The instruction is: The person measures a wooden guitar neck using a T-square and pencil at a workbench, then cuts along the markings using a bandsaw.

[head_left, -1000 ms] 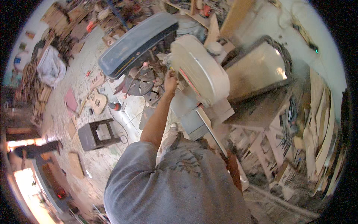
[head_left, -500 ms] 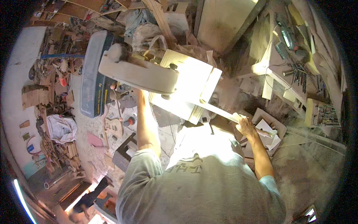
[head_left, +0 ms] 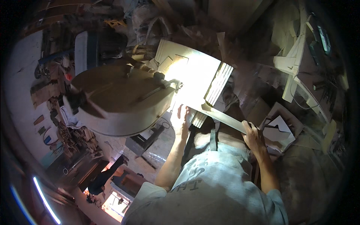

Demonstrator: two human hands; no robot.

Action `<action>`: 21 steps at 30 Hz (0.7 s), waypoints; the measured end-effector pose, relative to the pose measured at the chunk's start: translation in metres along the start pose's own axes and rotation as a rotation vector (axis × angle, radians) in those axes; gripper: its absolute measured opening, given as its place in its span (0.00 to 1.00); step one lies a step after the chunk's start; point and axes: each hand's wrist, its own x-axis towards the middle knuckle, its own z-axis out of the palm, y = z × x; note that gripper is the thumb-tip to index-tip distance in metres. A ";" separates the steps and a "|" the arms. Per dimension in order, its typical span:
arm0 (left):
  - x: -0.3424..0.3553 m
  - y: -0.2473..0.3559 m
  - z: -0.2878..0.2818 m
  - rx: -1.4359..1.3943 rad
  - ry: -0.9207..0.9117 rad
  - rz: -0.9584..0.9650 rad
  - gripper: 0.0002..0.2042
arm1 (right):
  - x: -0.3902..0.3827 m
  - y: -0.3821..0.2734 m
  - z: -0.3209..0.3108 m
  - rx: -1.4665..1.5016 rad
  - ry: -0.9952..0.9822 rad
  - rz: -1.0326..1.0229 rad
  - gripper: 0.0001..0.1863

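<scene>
A band saw [head_left: 116, 97] stands at centre left, its brightly lit table [head_left: 195, 78] reaching right from the blade area. A long pale wooden board [head_left: 225, 118] lies across the table's front edge and runs down to the right. My right hand [head_left: 254, 137] grips the board's outer end. My left hand [head_left: 180, 120] is at the board's other end, beside the saw, with bent fingers against it; glare blurs its fingertips.
A dark stool [head_left: 140, 144] stands on the floor below the saw. A box with white sheets [head_left: 279, 127] is right of my right hand. Leaning wood [head_left: 290, 45] and scrap piles [head_left: 78, 138] line both sides. A person in dark clothing [head_left: 99, 182] is at lower left.
The view has swung and tilted. My left hand has moved from behind the saw to the board at the table's front. My right hand still holds the board, now more clearly visible.
</scene>
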 end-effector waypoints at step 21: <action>0.002 -0.001 0.024 0.253 0.075 0.026 0.21 | 0.023 0.001 -0.024 0.026 -0.114 0.059 0.25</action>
